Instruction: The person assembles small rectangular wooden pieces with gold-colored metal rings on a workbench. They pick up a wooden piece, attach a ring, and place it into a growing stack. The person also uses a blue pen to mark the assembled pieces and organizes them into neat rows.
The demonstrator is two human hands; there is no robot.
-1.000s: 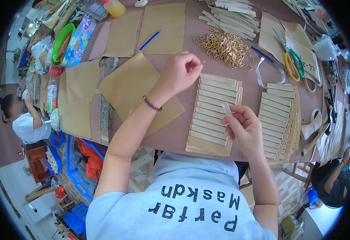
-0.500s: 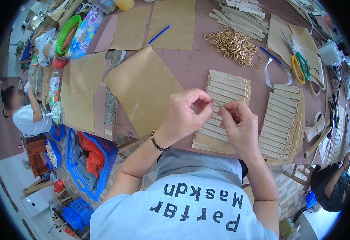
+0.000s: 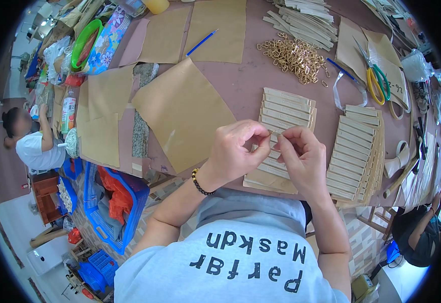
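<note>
My left hand (image 3: pixel 240 151) and my right hand (image 3: pixel 302 154) meet in front of me, fingertips pinched close together. Between them is a small pale strip (image 3: pixel 275 134), mostly covered by the fingers, so its full shape is hidden. Beneath both hands lies a stack of brown cards with rows of pale strips (image 3: pixel 287 105). A second, similar stack (image 3: pixel 351 154) is to the right of my right hand. Farther back, a pile of gold oval rings (image 3: pixel 296 58) rests on the table.
Loose pale strips (image 3: pixel 306 22) lie at the back, and scissors (image 3: pixel 377 81) at the far right. Brown sheets (image 3: pixel 182 118) cover the left side, with a blue pen (image 3: pixel 201 43) on one. A blue basket (image 3: pixel 92 217) stands below left. Another person (image 3: pixel 39 146) sits far left.
My left hand has come down slightly, and its fingertips are now closer to my right hand's. The strip between them shows less. The person at the left has shifted a little.
</note>
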